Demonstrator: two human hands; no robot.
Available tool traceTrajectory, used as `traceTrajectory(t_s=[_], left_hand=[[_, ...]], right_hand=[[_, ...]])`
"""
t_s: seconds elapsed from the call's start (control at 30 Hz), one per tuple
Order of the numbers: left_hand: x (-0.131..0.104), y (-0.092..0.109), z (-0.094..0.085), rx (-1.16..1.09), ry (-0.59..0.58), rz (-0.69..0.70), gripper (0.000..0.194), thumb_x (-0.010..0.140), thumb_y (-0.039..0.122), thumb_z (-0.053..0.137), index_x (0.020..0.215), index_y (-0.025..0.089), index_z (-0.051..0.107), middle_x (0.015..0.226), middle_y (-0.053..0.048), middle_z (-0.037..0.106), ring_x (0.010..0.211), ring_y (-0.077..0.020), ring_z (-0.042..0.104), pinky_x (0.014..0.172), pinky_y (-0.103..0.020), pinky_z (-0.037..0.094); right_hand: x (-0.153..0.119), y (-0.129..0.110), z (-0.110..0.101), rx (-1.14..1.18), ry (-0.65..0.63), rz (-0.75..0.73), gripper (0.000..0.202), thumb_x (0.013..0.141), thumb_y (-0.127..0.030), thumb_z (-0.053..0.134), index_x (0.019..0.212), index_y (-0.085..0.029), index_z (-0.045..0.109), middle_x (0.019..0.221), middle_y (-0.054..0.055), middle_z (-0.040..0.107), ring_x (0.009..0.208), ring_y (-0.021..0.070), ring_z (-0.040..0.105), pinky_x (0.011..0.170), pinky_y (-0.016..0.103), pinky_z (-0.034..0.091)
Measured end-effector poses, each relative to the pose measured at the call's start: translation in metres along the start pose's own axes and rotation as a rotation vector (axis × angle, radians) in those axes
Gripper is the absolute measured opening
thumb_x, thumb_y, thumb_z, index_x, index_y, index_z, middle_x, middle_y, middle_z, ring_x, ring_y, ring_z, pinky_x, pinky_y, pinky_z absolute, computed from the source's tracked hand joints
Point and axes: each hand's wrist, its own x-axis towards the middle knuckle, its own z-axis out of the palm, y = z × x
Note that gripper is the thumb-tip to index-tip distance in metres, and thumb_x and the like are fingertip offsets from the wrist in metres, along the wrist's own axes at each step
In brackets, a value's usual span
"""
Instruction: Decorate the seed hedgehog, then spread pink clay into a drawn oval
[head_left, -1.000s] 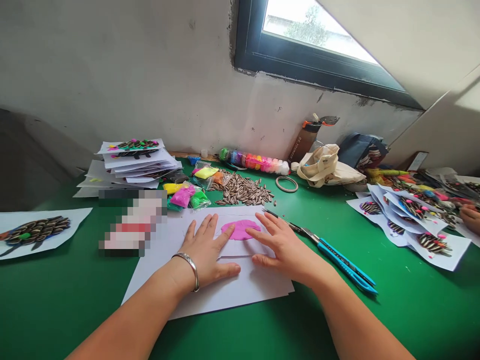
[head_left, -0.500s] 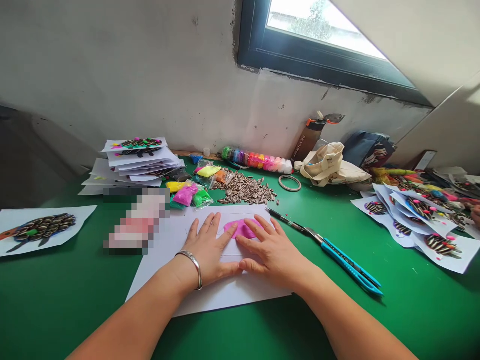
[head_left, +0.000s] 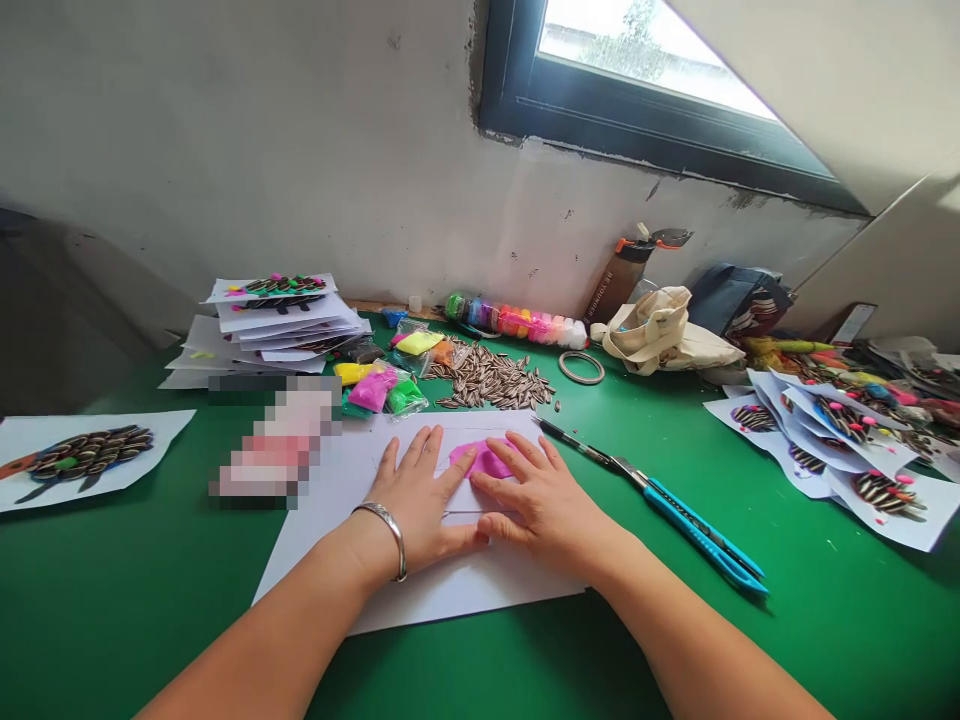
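A flattened piece of pink modelling clay (head_left: 480, 461) lies on a white sheet of paper (head_left: 315, 560), partly covered by my fingers. My left hand (head_left: 420, 495), with a silver bangle at the wrist, rests flat with fingers spread, its index fingertip at the clay's left edge. On the other side my right hand (head_left: 536, 500) is spread too, its fingertips on the clay's right part. Both thumbs meet below the clay. To the right lie a black pen (head_left: 574, 443) and a blue utility knife (head_left: 697, 525).
Behind the paper are bagged coloured clays (head_left: 375, 388), a heap of sunflower seeds (head_left: 495, 380) and a tape roll (head_left: 581, 368). Seed pictures are stacked at the left (head_left: 285, 320) and right (head_left: 832, 430). A bottle (head_left: 619, 280) and cloth bag (head_left: 667, 335) stand by the wall.
My hands stay almost in place on the clay and paper. The view has shifted very slightly. A person's hand at the far right edge is no longer seen.
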Motion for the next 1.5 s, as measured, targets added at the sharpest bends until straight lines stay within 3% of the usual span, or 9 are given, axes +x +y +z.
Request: traceTrajectory(t_s=[0.23, 0.5, 0.67, 0.8, 1.03, 1.17, 1.37, 1.5], left_hand=[[0.0, 0.0, -0.001, 0.01, -0.002, -0.005, 0.093, 0.064, 0.079, 0.048, 0.143, 0.036, 0.024, 0.154, -0.012, 0.01, 0.14, -0.0351, 0.0, 0.108, -0.059, -0.002], [0.0, 0.0, 0.0, 0.002, 0.002, -0.01, 0.093, 0.064, 0.081, 0.046, 0.142, 0.035, 0.026, 0.154, -0.012, 0.011, 0.14, -0.0357, 0.001, 0.108, -0.059, -0.002], [0.0, -0.001, 0.0, -0.007, 0.001, -0.006, 0.093, 0.064, 0.079, 0.05, 0.142, 0.037, 0.026, 0.155, -0.01, 0.008, 0.14, -0.0353, -0.001, 0.108, -0.058, -0.003], [-0.001, 0.001, -0.003, -0.004, -0.008, -0.011, 0.093, 0.065, 0.077, 0.051, 0.143, 0.037, 0.022, 0.154, -0.011, 0.008, 0.14, -0.0348, 0.0, 0.108, -0.058, -0.002], [0.0, 0.0, -0.001, 0.004, -0.005, -0.012, 0.091, 0.065, 0.077, 0.05, 0.142, 0.038, 0.022, 0.154, -0.01, 0.008, 0.14, -0.0343, -0.001, 0.108, -0.059, -0.002], [0.001, -0.001, 0.0, 0.01, -0.007, -0.01, 0.092, 0.064, 0.078, 0.05, 0.143, 0.037, 0.023, 0.155, -0.009, 0.009, 0.14, -0.0346, 0.0, 0.108, -0.058, -0.002], [0.0, 0.0, -0.001, 0.023, -0.007, -0.012, 0.092, 0.064, 0.078, 0.049, 0.142, 0.037, 0.023, 0.154, -0.011, 0.01, 0.14, -0.0337, -0.001, 0.108, -0.058, -0.001], [0.0, 0.0, -0.001, 0.023, -0.009, -0.013, 0.092, 0.064, 0.078, 0.049, 0.143, 0.037, 0.022, 0.154, -0.012, 0.01, 0.14, -0.0335, -0.001, 0.108, -0.058, -0.001]], right_hand=[[-0.001, 0.005, -0.001, 0.041, 0.025, 0.037, 0.05, 0.088, -0.059, 0.039, 0.133, -0.039, 0.044, 0.152, 0.005, 0.022, 0.139, 0.0317, 0.014, 0.107, 0.06, 0.013], [0.001, 0.006, 0.003, 0.005, 0.074, -0.005, 0.046, 0.087, -0.059, 0.041, 0.128, -0.039, 0.051, 0.15, 0.004, 0.029, 0.138, 0.0322, 0.018, 0.107, 0.061, 0.012], [-0.005, 0.029, -0.002, -0.011, 0.211, 0.179, 0.05, 0.09, -0.057, 0.037, 0.134, -0.034, 0.046, 0.149, 0.007, 0.031, 0.136, 0.0305, 0.023, 0.106, 0.06, 0.018], [-0.009, 0.036, -0.004, -0.062, 0.169, 0.221, 0.049, 0.09, -0.057, 0.035, 0.131, -0.035, 0.049, 0.148, 0.006, 0.032, 0.136, 0.0322, 0.023, 0.105, 0.062, 0.018], [-0.006, 0.026, 0.002, -0.114, 0.074, 0.199, 0.052, 0.091, -0.057, 0.031, 0.135, -0.033, 0.043, 0.148, 0.007, 0.031, 0.137, 0.0335, 0.02, 0.105, 0.063, 0.013], [-0.004, 0.024, 0.004, -0.148, 0.084, 0.185, 0.054, 0.091, -0.057, 0.03, 0.134, -0.029, 0.045, 0.146, 0.008, 0.036, 0.136, 0.0342, 0.02, 0.104, 0.065, 0.011], [-0.002, 0.02, 0.004, -0.16, 0.137, 0.192, 0.053, 0.09, -0.057, 0.032, 0.135, -0.031, 0.043, 0.151, 0.008, 0.024, 0.137, 0.0334, 0.018, 0.105, 0.063, 0.012], [0.0, 0.018, 0.006, -0.164, 0.105, 0.173, 0.053, 0.09, -0.058, 0.031, 0.134, -0.031, 0.045, 0.149, 0.008, 0.03, 0.138, 0.0342, 0.017, 0.105, 0.065, 0.009]])
